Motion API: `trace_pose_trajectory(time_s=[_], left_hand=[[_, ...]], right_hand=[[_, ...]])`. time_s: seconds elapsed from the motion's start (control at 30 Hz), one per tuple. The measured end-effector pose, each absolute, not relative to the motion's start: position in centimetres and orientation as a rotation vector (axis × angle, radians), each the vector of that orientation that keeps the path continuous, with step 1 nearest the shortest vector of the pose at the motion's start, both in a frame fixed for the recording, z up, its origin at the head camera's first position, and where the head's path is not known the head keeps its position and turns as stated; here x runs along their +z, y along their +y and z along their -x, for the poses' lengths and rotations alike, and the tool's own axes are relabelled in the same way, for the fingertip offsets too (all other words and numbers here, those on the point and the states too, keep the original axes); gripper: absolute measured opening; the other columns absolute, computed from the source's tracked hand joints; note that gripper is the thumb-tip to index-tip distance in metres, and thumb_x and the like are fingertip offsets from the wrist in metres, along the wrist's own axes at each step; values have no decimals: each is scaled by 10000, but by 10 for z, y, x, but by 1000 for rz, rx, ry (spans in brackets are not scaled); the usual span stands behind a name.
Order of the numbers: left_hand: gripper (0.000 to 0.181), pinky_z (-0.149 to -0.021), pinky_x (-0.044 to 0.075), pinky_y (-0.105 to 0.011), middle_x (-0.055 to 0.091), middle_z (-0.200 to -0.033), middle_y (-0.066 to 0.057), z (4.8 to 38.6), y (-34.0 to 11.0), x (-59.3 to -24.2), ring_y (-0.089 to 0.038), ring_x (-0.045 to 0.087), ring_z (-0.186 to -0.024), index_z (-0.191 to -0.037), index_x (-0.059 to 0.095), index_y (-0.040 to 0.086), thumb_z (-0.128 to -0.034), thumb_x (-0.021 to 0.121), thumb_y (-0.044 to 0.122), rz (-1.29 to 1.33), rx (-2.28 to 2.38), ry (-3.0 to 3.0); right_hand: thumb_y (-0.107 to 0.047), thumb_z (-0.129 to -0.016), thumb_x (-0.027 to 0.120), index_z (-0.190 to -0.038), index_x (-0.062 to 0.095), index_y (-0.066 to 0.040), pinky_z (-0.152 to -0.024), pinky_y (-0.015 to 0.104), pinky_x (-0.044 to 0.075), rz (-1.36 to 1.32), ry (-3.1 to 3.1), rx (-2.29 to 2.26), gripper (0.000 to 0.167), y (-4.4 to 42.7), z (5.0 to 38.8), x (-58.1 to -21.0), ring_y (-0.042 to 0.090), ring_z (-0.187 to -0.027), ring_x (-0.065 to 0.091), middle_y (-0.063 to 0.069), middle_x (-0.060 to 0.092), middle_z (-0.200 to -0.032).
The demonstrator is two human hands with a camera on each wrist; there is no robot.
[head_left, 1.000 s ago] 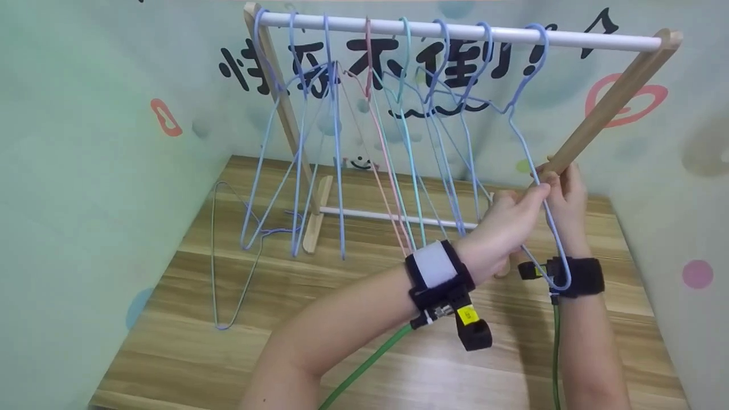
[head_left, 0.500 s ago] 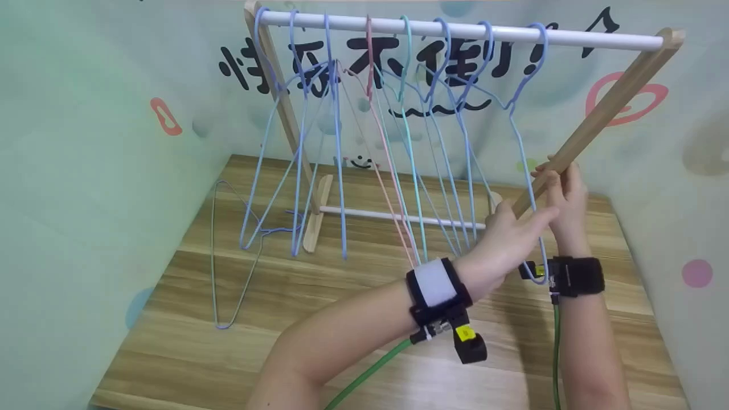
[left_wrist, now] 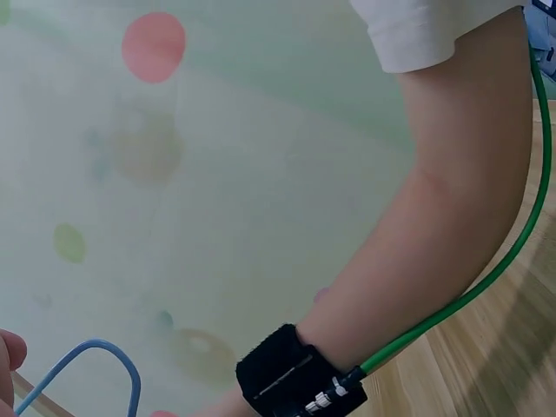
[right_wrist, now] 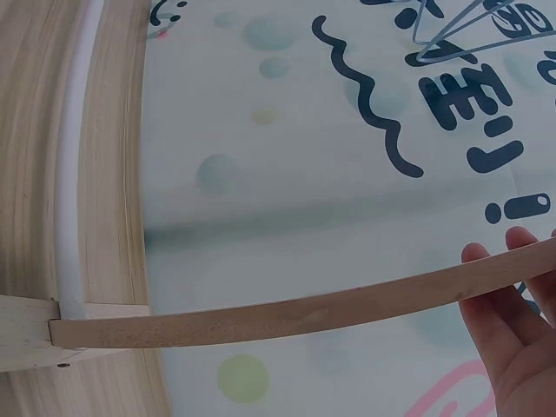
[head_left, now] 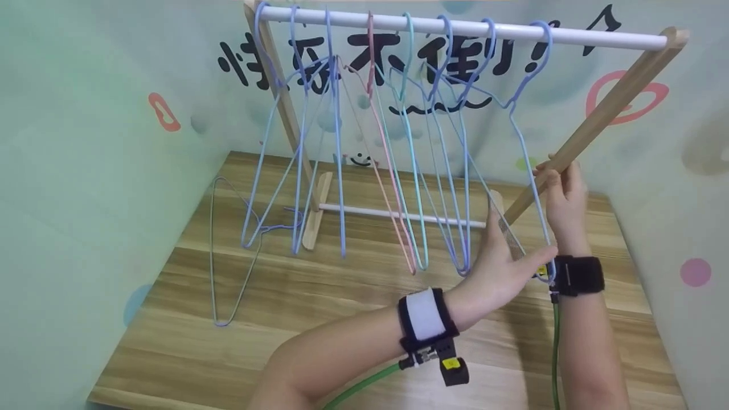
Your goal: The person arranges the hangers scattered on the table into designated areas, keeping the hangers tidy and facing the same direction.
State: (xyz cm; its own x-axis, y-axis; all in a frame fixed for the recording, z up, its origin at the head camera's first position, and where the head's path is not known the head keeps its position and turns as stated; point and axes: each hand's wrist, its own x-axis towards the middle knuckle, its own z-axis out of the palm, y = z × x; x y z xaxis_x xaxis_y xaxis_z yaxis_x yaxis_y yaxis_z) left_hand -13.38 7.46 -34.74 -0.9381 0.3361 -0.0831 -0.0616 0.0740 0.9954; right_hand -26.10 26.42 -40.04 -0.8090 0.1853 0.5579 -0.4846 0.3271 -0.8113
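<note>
In the head view, my right hand (head_left: pixel 566 208) grips the slanted wooden post (head_left: pixel 603 131) of the rack; the right wrist view shows the fingertips (right_wrist: pixel 475 253) curled over that post. My left hand (head_left: pixel 495 273) is lower and to the left, fingers pointing up and thumb spread. Its thumb overlaps the lower end of the rightmost blue hanger (head_left: pixel 521 136); whether they touch I cannot tell. Several blue hangers, a pink hanger (head_left: pixel 387 148) and a turquoise hanger (head_left: pixel 411 142) hang from the white rail (head_left: pixel 598 37). The left wrist view shows part of a blue hanger (left_wrist: pixel 95 344).
One loose hanger (head_left: pixel 212 256) lies on the wooden tabletop (head_left: pixel 342 296) at the left. A lower white bar (head_left: pixel 364 213) joins the rack's feet, the left foot (head_left: pixel 317 210) among them. Printed cloth walls (head_left: pixel 114 142) enclose the table. Green cables run from both wrists.
My left hand has come off the post and dropped down and left, its fingers spreading. The rightmost hanger's lower end swung left, then slightly back. My right hand keeps its hold.
</note>
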Motion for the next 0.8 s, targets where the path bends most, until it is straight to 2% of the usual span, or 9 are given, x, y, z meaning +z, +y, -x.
trace_pose_trajectory(time_s=[0.1, 0.2, 0.3, 0.43, 0.53, 0.6, 0.7, 0.8], left_hand=[[1045, -1110, 242, -350, 110, -1574, -115, 127, 69, -358, -204, 223, -1391, -1540, 2, 140, -833, 718, 423, -268, 1884, 2042], [1099, -1046, 357, -323, 175, -1560, -128, 121, 61, -373, -201, 404, -1297, -1543, 10, 159, -785, 773, 386, -277, 1763, 2062], [1102, -1001, 401, -282, 249, -1531, -156, 119, 48, -391, -203, 476, -1237, -1541, 57, 117, -760, 803, 336, -345, 1608, 2143], [942, -934, 447, -248, 482, -1377, -136, 123, 29, -416, -173, 537, -1150, -1492, 257, 50, -761, 804, 281, -454, 1443, 2266], [780, -744, 504, -232, 623, -1120, -40, 130, 10, -432, -107, 600, -873, -1428, 396, 77, -778, 781, 269, -502, 1370, 2333], [644, -618, 501, -227, 647, -936, 10, 135, -6, -442, -82, 577, -700, -1357, 481, 80, -804, 755, 264, -515, 1349, 2378], [464, -493, 489, -259, 611, -742, 47, 142, -35, -457, -95, 543, -549, -1248, 553, 101, -856, 707, 296, -438, 1315, 2457], [319, -423, 470, -302, 582, -670, 27, 151, -67, -470, -130, 524, -484, -1127, 576, 111, -894, 657, 312, -283, 1281, 2554]], right_hand=[[-97, -995, 462, -1213, 556, -38, -903, 288, 467, -268, -2015, 1509, 245, 264, 260, -400, 308, -1007, 588, 156, 614, -1028], [-151, -992, 477, -1214, 550, -3, -896, 279, 451, -253, -2023, 1506, 276, 263, 259, -400, 285, -1009, 579, 189, 611, -1036], [-187, -992, 485, -1227, 534, 26, -887, 280, 441, -224, -2051, 1499, 321, 263, 258, -397, 255, -1016, 573, 225, 597, -1067], [-221, -995, 488, -1242, 518, 60, -854, 263, 442, -234, -2062, 1470, 375, 263, 257, -395, 229, -995, 579, 221, 599, -1073], [-252, -991, 498, -1230, 535, 40, -834, 244, 436, -261, -2048, 1450, 378, 263, 257, -395, 197, -967, 582, 207, 608, -1058], [-251, -990, 507, -1220, 551, 0, -830, 240, 435, -272, -2042, 1449, 343, 263, 257, -395, 197, -957, 579, 191, 611, -1049], [-226, -995, 508, -1207, 561, -43, -841, 242, 448, -281, -2044, 1453, 285, 263, 257, -396, 183, -953, 589, 143, 617, -1037], [-199, -1000, 501, -1200, 563, -49, -856, 250, 454, -293, -2034, 1484, 258, 263, 258, -396, 168, -954, 599, 69, 623, -1019]])
